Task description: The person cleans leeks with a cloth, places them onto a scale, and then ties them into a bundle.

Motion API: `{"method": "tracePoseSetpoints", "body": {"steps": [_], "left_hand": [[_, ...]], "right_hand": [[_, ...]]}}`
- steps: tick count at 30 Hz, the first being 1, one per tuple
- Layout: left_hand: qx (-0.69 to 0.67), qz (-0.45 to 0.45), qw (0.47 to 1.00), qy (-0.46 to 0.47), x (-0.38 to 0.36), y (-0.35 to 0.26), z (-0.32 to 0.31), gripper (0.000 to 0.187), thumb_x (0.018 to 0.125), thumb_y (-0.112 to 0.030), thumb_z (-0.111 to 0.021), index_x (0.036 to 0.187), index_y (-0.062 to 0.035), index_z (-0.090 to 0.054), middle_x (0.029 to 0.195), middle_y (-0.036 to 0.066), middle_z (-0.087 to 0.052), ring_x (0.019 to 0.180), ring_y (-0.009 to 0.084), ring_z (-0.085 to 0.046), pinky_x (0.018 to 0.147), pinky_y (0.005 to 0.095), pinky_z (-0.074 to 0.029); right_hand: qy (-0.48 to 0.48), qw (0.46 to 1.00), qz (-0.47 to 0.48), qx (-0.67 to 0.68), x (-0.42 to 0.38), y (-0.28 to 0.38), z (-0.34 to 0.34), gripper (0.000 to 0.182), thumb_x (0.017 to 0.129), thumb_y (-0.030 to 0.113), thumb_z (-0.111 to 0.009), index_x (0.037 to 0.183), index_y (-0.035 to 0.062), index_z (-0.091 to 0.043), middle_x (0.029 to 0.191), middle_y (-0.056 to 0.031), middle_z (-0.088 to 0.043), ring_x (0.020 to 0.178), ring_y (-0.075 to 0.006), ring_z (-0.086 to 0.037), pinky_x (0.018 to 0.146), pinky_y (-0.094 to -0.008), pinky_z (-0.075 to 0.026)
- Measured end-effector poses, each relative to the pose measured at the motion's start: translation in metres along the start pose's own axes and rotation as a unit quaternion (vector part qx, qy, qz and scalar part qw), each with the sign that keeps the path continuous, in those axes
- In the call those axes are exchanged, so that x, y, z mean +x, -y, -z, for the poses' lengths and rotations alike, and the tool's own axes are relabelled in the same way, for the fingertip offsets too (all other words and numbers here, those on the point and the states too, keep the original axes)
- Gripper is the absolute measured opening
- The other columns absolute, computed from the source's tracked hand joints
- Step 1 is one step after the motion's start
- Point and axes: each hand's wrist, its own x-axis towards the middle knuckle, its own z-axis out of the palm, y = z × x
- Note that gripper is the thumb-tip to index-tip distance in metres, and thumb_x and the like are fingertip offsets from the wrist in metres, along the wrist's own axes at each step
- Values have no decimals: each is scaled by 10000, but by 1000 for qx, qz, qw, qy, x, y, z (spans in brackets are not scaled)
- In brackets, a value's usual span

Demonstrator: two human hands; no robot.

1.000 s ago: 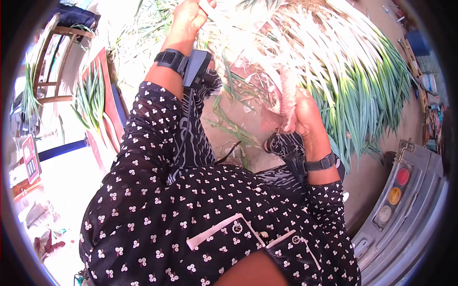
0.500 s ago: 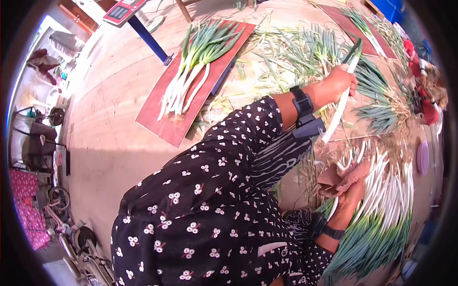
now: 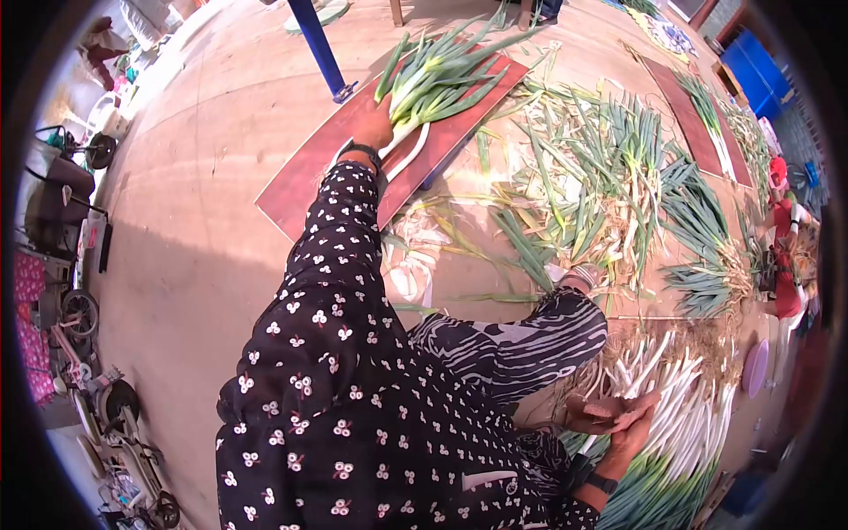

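Observation:
My left hand is on the reddish-brown board, its fingers closed around a green onion at the left side of a bunch of green onions. The bunch lies with its leaves toward the far end; my hand and sleeve hide part of the white stems. Low on the right, my right hand is closed on a piece of brown cloth. Beneath and beside it spreads a large pile of green onions, with white stems and roots toward the far side and green leaves near me.
Stripped leaves litter the floor beyond my knee. Another bunch of green onions lies to the right. A second board stretches farther back. A blue post stands beside the near board, and bikes are at the left.
My left hand has swung left from above the pile to the board, carrying the green onion to the bunch. My right hand stays low with the brown cloth. The view has shifted.

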Motion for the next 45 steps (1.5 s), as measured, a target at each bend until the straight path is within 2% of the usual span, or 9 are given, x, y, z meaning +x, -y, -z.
{"method": "tracePoseSetpoints", "body": {"steps": [3, 5, 8, 14, 23, 33, 37, 40, 45], "left_hand": [[81, 151, 959, 224, -42, 32, -13, 393, 844, -202, -512, 1233, -153, -530, 1295, 141, -458, 1115, 326, -527, 898, 447, -448], [21, 167, 945, 280, -68, 29, -26, 370, 813, -194, -528, 1171, -113, -576, 1293, 146, -458, 1137, 338, -510, 911, 452, -443], [-34, -1, 958, 285, -83, -15, -31, 349, 770, -154, -519, 1092, -57, -611, 1111, 183, -581, 1025, 356, -570, 894, 412, -456], [-311, -364, 848, 230, -72, -238, 13, 324, 803, -243, -560, 1052, -41, -610, 998, 211, -620, 911, 361, -597, 808, 383, -469], [-337, -647, 526, 437, -295, -564, 168, 425, 816, -236, -618, 1161, 1, -544, 966, 117, -621, 855, 181, -571, 790, 292, -453], [-471, -604, 540, 351, -434, -670, 175, 163, 788, -111, -597, 914, -19, -640, 752, 77, -598, 711, 138, -551, 692, 269, -454], [-455, -750, 381, 293, -485, -666, 182, 196, 739, -33, -575, 908, -63, -672, 846, 90, -586, 794, 258, -614, 709, 337, -499], [-412, -856, 230, 211, -527, -655, 174, 90, 638, -66, -565, 726, -70, -582, 778, 74, -490, 745, 258, -575, 611, 370, -464], [-393, -866, 177, 253, -554, -645, 176, 146, 656, -60, -579, 801, -42, -580, 863, 79, -501, 765, 264, -572, 656, 349, -467]], "right_hand": [[-129, 992, -3, 2, -15, 9, -13, 419, 981, 325, -310, 1218, 17, -466, 1000, -82, -591, 809, -198, -601, 724, -310, -526], [-226, 972, 12, 61, -12, 12, -32, 378, 969, 352, -338, 1153, 80, -526, 909, -52, -624, 555, -154, -572, 391, -259, -464], [-243, 964, 28, 100, -19, 23, -51, 349, 962, 355, -365, 1093, 94, -557, 893, -62, -628, 564, -163, -580, 405, -259, -473], [216, 932, 72, 283, -22, 45, -71, 469, 948, 428, -349, 1154, 27, -480, 1086, -143, -559, 975, -283, -541, 884, -439, -450], [-45, 931, 188, 310, -59, 76, -67, 442, 972, 369, -326, 1258, 44, -416, 1224, -128, -514, 1135, -300, -497, 979, -470, -390], [-333, 888, 220, 228, -99, 90, 31, 342, 921, 265, -434, 1201, 87, -517, 1007, -43, -547, 895, -132, -491, 761, -298, -391], [-281, 878, 247, 300, -74, 66, 48, 296, 883, 212, -512, 1147, 82, -546, 1012, -32, -594, 992, -131, -530, 826, -342, -423], [-366, 846, 370, -118, -74, 76, 50, 286, 848, 199, -531, 1109, 92, -573, 1004, -34, -609, 971, -151, -549, 821, -339, -432], [-436, 715, 308, -451, -91, 104, 72, 280, 820, 188, -540, 1080, 101, -593, 989, -40, -618, 946, -171, -561, 810, -337, -438]]}}
